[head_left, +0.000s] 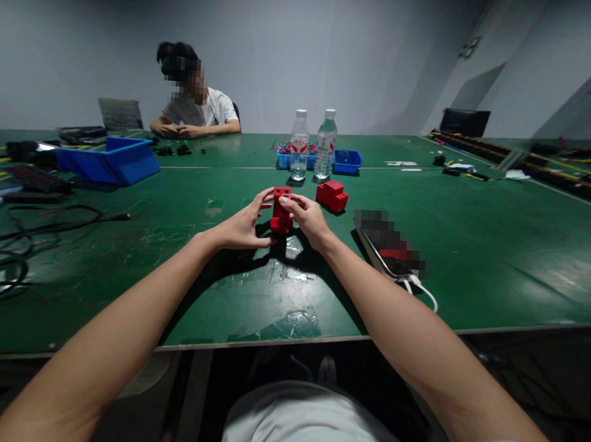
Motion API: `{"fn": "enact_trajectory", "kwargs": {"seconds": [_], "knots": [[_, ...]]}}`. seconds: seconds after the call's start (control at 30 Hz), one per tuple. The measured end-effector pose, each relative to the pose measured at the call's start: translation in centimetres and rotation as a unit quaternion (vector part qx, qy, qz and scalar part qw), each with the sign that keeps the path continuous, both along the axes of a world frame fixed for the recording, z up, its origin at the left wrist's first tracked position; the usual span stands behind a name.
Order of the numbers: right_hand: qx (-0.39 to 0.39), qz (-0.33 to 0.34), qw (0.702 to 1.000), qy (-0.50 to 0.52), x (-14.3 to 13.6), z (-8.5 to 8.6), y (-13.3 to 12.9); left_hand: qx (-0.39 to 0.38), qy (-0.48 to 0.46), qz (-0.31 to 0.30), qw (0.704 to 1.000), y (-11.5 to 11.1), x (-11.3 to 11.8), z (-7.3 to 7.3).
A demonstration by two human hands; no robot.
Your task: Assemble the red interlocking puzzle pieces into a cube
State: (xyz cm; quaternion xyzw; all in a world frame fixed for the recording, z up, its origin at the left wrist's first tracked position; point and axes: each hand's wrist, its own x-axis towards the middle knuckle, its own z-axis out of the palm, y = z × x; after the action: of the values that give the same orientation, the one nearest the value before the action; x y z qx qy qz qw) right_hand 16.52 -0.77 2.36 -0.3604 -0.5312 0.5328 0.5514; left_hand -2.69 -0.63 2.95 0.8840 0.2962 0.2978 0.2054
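A red circuit breaker (pixel 280 215), a small block with two round holes at its top end, is held just above the table in front of me. My right hand (pixel 309 218) grips it from the right, thumb on its near face. Left of the block, my left hand (pixel 245 224) has its fingers spread and curved round that side, with the thumb stretched below it. Whether the left fingertips touch the block is hard to see. Another red circuit breaker (pixel 332 196) lies on the table just beyond my right hand.
Two water bottles (pixel 298 148) stand ahead on the green table (pixel 231 297), by small blue bins (pixel 348 161). A phone (pixel 387 245) with a white cable lies right. At left are a larger blue bin (pixel 109 161) and black cables (pixel 3 256). A person (pixel 197 108) sits across.
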Motion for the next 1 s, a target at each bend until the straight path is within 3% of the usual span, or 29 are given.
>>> {"fn": "enact_trajectory", "kwargs": {"seconds": [0.17, 0.33, 0.47, 0.57, 0.63, 0.83, 0.9, 1.0], "knots": [[-0.008, 0.03, 0.999, -0.028, -0.1, 0.1, -0.5, 0.003, -0.024, 0.039, 0.999, 0.0, 0.1, -0.3], [0.031, 0.064, 0.996, -0.059, -0.5, -0.5, -0.3, 0.047, -0.013, 0.068, 0.996, 0.1, 0.2, -0.4], [-0.007, -0.018, 0.993, -0.118, 0.1, -1.5, 1.2, 0.049, 0.013, 0.057, 0.997, 0.1, 0.1, -0.5], [0.066, -0.098, 0.966, -0.231, 1.1, -1.9, 2.1, 0.039, 0.025, 0.057, 0.997, 0.2, 0.0, -0.7], [0.109, -0.069, 0.951, -0.281, 1.5, -2.1, 2.3, 0.031, 0.027, 0.061, 0.997, 0.2, -0.1, -0.7], [0.133, 0.118, 0.933, -0.313, 1.6, -2.1, 1.7, 0.008, 0.035, 0.061, 0.997, 0.2, -0.3, -0.5], [0.136, 0.126, 0.924, -0.333, 1.7, -2.0, 1.6, 0.006, 0.038, 0.061, 0.997, 0.2, -0.3, -0.5], [0.142, 0.064, 0.918, -0.366, 2.0, -2.0, 1.8, -0.003, 0.042, 0.065, 0.997, 0.2, -0.3, -0.6]]}}
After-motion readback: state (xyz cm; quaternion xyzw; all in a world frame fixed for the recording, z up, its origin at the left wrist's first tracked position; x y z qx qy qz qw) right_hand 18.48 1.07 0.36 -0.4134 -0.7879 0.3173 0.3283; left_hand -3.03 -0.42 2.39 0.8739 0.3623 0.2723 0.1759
